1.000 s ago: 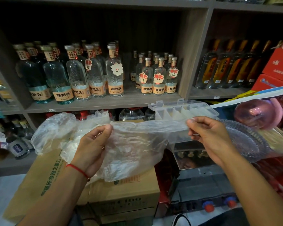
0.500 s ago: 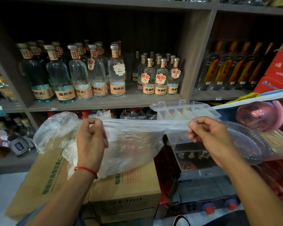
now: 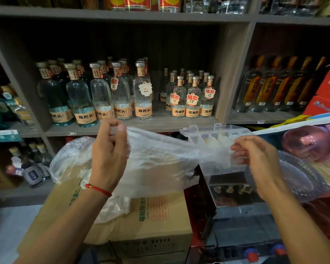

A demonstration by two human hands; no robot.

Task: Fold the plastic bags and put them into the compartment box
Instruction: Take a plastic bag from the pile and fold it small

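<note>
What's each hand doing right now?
Left hand: pinching the plastic bag at its upper edge.
Right hand: gripping the bag's other end.

bottle labels (image 3: 144, 110) 粮把头, tags (image 3: 209, 93) 15

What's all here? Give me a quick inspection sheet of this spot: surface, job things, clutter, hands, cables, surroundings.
Surface: cardboard carton under the hands.
Job's things: clear plastic bag stretched between both hands; compartment box behind it, lid open.
Clutter: more crumpled bags on the carton; pink globe at right.
Hands: left hand and right hand each pinch the bag's top edge.
Cables: nothing seen.
Surroundings: shelves of liquor bottles.
</note>
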